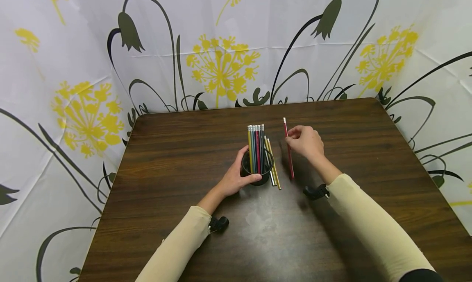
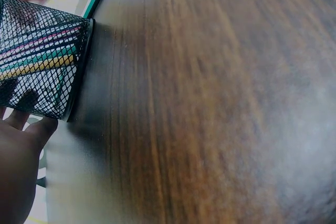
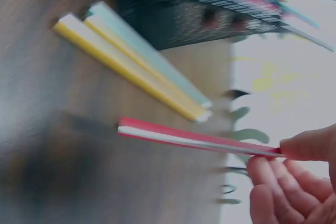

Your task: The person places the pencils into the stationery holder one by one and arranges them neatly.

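Fingers and thumb of my left hand [image 1: 233, 176] wrap round a black mesh pencil cup [image 1: 262, 179], which stands on the table. Several pencils [image 1: 257, 151] stand in it with their eraser ends up; through the mesh [image 2: 39, 90] in the left wrist view their lower ends show. To the cup's right, my right hand [image 1: 307, 142] pinches a red pencil [image 1: 290, 161] near its eraser end between thumb and fingers. The pencil slants with its unsharpened end toward me. Loose yellow and pale green pencils [image 3: 131, 77] lie side by side close against the cup.
A dark wood-grain table [image 1: 166, 151] lies under everything. Behind it and at its sides hangs a white cloth [image 1: 287, 12] printed with yellow and dark green flowers. Black wrist cameras [image 1: 220, 224] sit below both hands.
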`<state>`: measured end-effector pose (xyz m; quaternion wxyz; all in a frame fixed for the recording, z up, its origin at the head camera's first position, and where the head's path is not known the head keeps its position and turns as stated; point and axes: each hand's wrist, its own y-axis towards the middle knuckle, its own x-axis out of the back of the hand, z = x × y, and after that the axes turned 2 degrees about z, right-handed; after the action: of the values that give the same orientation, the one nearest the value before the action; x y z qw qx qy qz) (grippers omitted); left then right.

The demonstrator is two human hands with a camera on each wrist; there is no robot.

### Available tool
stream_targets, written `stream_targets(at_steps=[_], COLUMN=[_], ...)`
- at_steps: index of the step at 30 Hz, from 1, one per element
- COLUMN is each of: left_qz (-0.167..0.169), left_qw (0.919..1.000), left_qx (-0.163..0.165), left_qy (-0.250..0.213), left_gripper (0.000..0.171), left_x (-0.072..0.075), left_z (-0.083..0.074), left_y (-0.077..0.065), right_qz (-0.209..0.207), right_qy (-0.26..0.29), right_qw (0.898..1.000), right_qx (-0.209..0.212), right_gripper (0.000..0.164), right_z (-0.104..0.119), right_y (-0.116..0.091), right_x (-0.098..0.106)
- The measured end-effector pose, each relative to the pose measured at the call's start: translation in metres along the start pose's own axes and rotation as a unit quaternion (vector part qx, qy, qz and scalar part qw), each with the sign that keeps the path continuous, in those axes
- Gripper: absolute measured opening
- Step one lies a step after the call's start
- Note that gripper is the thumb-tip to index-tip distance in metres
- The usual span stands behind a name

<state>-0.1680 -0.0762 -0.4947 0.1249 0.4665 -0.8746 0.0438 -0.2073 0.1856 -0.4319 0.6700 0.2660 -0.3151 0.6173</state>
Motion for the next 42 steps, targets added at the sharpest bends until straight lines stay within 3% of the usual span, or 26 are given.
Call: stream_targets(at_steps=[5,12,15,23,30,35,42], left_qz=[-0.009,-0.009,-0.002,0.018,0.013,0.011,0.008], left_qw=[0.9999,0.9999,1.0,0.9994,0.9997,0.9998,0.9997], left_qx=[-0.006,0.005,0.006,-0.019,-0.014,-0.006,-0.02], left_qy=[0.003,0.004,-0.003,-0.022,-0.016,-0.013,-0.013], left_gripper=[0.091,0.091,0.091,0.088,0.087,0.087,0.087], left_x=[-0.001,-0.001,-0.001,0.002,0.002,0.001,0.001], left_z=[0.005,0.007,0.006,-0.026,-0.029,-0.03,-0.028], left_y=[0.001,0.001,0.001,-0.006,-0.007,-0.007,-0.006], right_qz=[-0.068,-0.124,-0.122,-0.074,-0.039,-0.031,-0.02], right_qy=[0.113,0.236,0.252,0.19,0.144,0.138,0.139], right_qw=[0.988,0.947,0.937,0.944,0.949,0.952,0.956], right_qx=[0.086,0.182,0.21,0.26,0.279,0.27,0.258], right_gripper=[0.021,0.021,0.024,0.022,0.02,0.021,0.018], right_z=[0.02,0.048,0.056,0.055,0.044,0.038,0.033], right_y=[-0.005,-0.016,-0.022,-0.034,-0.043,-0.048,-0.052], right_x=[0.02,0.027,0.024,0.003,-0.013,-0.02,-0.026])
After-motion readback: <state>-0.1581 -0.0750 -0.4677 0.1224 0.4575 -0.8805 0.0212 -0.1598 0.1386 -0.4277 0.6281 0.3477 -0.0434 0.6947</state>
